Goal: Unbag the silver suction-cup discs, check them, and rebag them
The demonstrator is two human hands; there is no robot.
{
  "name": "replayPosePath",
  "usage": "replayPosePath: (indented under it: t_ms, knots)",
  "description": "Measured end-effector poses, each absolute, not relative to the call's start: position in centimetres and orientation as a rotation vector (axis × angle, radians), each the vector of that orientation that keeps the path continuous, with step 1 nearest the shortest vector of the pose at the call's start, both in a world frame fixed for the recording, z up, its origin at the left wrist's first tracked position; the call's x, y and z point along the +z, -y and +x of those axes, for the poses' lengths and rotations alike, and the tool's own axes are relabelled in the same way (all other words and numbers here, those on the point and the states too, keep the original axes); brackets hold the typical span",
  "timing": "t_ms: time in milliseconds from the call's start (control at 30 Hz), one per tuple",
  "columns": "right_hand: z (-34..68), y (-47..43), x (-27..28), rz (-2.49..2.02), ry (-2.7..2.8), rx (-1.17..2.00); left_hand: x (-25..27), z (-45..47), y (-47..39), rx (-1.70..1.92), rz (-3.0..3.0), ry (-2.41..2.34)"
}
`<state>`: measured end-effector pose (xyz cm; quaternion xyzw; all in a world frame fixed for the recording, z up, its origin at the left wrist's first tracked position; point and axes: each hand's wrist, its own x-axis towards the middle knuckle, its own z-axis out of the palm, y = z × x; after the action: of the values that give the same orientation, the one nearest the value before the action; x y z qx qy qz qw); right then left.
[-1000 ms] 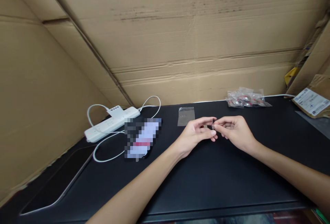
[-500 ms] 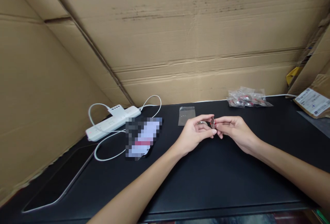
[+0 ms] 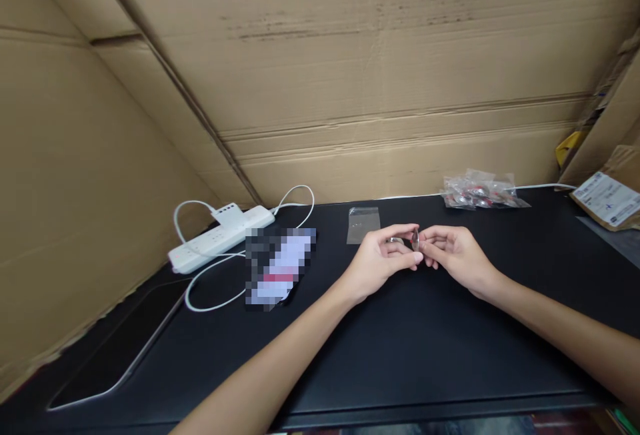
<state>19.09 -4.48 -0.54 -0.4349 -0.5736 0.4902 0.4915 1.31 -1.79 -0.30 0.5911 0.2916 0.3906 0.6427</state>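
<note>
Over the black tabletop, a small, thin round metal disc (image 3: 415, 240) stands nearly edge-on, with a touch of red by it. The thumb and index finger of my left hand (image 3: 377, 258) hold it at its top and bottom edges. A second shiny curved piece (image 3: 395, 240) shows inside the curl of the left fingers, mostly hidden. My right hand (image 3: 453, 251) is closed in a pinch against the disc's right face; its fingertips partly cover the contact. Just behind my left hand lies a flat clear plastic bag (image 3: 363, 223).
Several clear bags with shiny and red pieces (image 3: 477, 190) lie in a pile at the back. To the left are a white power strip (image 3: 210, 241) with looping cables, a blurred phone-like item (image 3: 283, 268) and a dark tablet (image 3: 123, 341). A labelled brown package (image 3: 607, 198) sits right; cardboard walls (image 3: 380, 88) enclose the table.
The disc has turned slightly, showing a little more of its face. My right fingers have shifted a bit against it; the view has moved slightly.
</note>
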Motion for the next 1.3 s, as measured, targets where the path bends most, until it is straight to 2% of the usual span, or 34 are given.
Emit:
replayPosePath:
  t_ms: [633,933,1300]
  knots:
    - [18.8,4.8,-0.2,-1.017,1.269,1.265,-0.2,1.4,2.1,0.906,1.444,-0.706]
    - [18.8,4.7,-0.2,-0.903,1.074,1.491,-0.5,1.2,2.1,1.027,1.631,-0.716]
    - [19.6,4.1,-0.6,-0.873,1.106,1.485,-0.6,1.3,2.2,1.019,1.676,-0.706]
